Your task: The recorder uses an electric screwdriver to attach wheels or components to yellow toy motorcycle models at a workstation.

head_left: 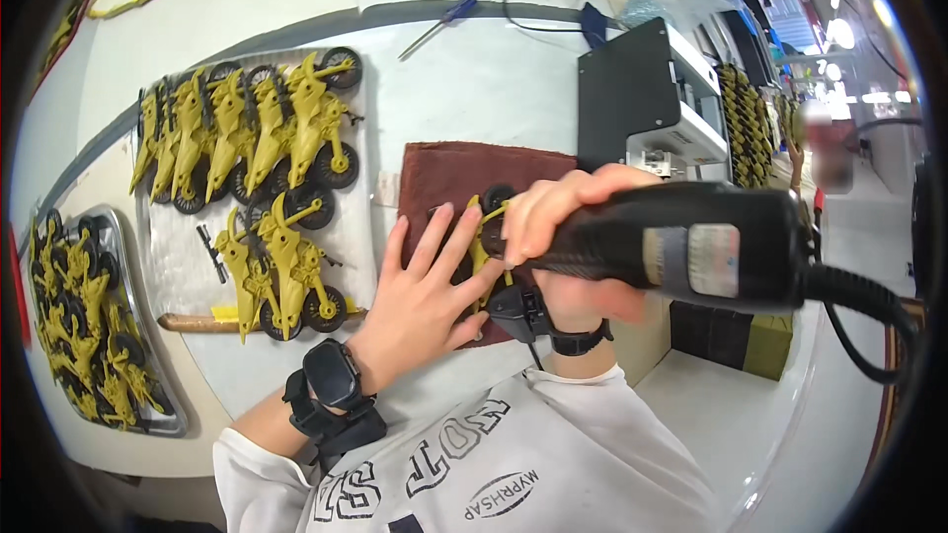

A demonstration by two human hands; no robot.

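Observation:
My left hand [427,288] lies flat with spread fingers on a yellow toy motorcycle [480,227] that rests on a dark red cloth [449,173]. My right hand [553,237] grips a black corded electric screwdriver [691,249], its front end down at the toy between my hands. Most of the toy is hidden under my fingers; a black wheel [497,199] shows above them.
Several yellow toy motorcycles [262,133] lie on a white sheet [365,237] to the left, and more fill a metal tray [138,276] at far left. A hand screwdriver [439,25] lies at the back. A black and white machine [652,99] stands right of the cloth.

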